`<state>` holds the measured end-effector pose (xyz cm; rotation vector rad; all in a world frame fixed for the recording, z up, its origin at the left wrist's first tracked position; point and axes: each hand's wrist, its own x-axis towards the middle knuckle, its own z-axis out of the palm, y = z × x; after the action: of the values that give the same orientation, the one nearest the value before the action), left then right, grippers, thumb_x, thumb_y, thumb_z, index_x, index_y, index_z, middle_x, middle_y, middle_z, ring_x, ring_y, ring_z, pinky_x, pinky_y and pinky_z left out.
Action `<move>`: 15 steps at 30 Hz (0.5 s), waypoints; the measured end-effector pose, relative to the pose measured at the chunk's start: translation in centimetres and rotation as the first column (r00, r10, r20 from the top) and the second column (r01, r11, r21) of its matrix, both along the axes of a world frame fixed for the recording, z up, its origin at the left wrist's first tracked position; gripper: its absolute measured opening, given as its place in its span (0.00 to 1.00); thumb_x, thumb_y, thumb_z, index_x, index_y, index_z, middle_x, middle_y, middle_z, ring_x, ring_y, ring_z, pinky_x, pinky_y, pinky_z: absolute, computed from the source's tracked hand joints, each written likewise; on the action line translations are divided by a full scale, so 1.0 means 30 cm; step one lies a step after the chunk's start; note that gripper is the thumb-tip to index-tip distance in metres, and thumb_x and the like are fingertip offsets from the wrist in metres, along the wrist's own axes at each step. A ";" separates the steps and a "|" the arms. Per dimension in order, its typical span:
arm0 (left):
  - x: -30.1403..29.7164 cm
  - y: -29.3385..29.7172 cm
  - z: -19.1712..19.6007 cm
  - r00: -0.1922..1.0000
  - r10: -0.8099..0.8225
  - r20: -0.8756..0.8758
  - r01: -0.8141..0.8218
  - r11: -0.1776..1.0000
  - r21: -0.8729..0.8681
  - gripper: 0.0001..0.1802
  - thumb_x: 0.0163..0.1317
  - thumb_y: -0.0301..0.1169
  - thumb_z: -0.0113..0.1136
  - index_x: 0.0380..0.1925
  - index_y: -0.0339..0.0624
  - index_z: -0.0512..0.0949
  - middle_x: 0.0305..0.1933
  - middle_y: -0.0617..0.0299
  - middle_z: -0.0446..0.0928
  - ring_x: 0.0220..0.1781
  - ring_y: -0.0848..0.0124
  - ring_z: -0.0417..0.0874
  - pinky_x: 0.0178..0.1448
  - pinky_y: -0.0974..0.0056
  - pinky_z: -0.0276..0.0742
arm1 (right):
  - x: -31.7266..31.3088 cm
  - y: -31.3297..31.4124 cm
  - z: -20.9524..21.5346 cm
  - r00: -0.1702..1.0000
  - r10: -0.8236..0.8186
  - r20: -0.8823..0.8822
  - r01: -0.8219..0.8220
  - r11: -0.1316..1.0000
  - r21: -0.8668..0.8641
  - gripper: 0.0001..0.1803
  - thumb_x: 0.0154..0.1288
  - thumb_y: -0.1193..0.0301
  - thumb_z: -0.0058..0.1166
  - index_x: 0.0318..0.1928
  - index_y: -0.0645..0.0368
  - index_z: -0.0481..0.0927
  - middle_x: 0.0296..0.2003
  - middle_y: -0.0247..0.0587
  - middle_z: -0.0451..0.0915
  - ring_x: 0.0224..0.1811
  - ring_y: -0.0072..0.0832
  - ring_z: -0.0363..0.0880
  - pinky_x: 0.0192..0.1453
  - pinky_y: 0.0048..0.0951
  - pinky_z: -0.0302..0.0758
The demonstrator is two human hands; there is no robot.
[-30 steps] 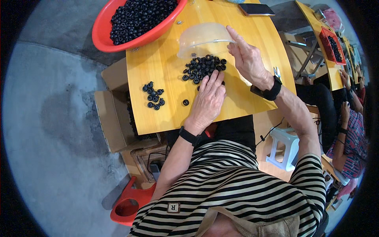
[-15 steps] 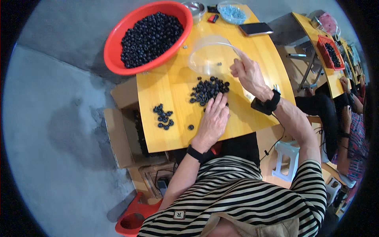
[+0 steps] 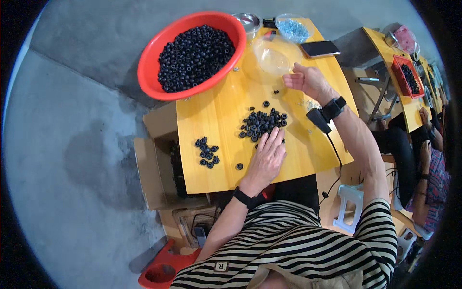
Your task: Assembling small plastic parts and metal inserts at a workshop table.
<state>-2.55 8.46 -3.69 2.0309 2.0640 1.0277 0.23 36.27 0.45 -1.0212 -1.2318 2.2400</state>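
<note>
The left hand [image 3: 267, 161] lies at five o'clock of the pile of black parts [image 3: 262, 126] on the yellow surface [image 3: 224, 115], touching it, fingers outstretched, grip unclosed. The right hand [image 3: 313, 83] hovers near one o'clock, beside the clear bowl [image 3: 274, 61], thumb and fingers apart. A smaller black cluster [image 3: 207, 154] sits toward eight.

The small parts [image 3: 262, 126] were black, the counter [image 3: 219, 115] yellow, the basin [image 3: 149, 62] at eleven o'clock red, the shirt [image 3: 274, 236] black-and-cream striped.
</note>
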 end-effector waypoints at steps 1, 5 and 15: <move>-0.005 0.006 -0.001 1.000 -0.003 0.002 0.003 1.000 0.005 0.09 0.61 0.24 0.57 0.39 0.32 0.71 0.67 0.42 0.66 0.72 0.49 0.62 0.72 0.46 0.57 | 0.006 0.001 0.005 0.999 -0.029 -0.016 0.028 0.999 -0.043 0.18 0.74 0.66 0.46 0.49 0.73 0.67 0.41 0.62 0.79 0.40 0.43 0.83 0.50 0.39 0.83; -0.016 0.004 0.000 1.000 -0.007 0.014 0.007 1.000 0.018 0.10 0.62 0.25 0.55 0.42 0.33 0.70 0.65 0.43 0.66 0.72 0.50 0.61 0.73 0.46 0.55 | 0.084 -0.069 0.067 0.998 0.065 -0.017 -0.063 0.995 0.078 0.19 0.72 0.67 0.48 0.51 0.75 0.69 0.38 0.56 0.80 0.40 0.39 0.82 0.48 0.37 0.83; 0.012 -0.162 0.020 0.892 0.246 0.380 -0.334 0.923 0.188 0.09 0.64 0.23 0.54 0.42 0.36 0.67 0.69 0.37 0.62 0.74 0.43 0.58 0.73 0.46 0.52 | 0.259 -0.505 -0.041 0.964 -0.041 0.261 -0.225 0.389 0.893 0.30 0.70 0.69 0.49 0.66 0.72 0.59 0.64 0.63 0.65 0.69 0.47 0.64 0.71 0.39 0.61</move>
<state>-2.19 3.61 -3.10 1.4937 2.1690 1.6410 8.01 21.13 -0.78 -0.7198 -2.2866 1.0376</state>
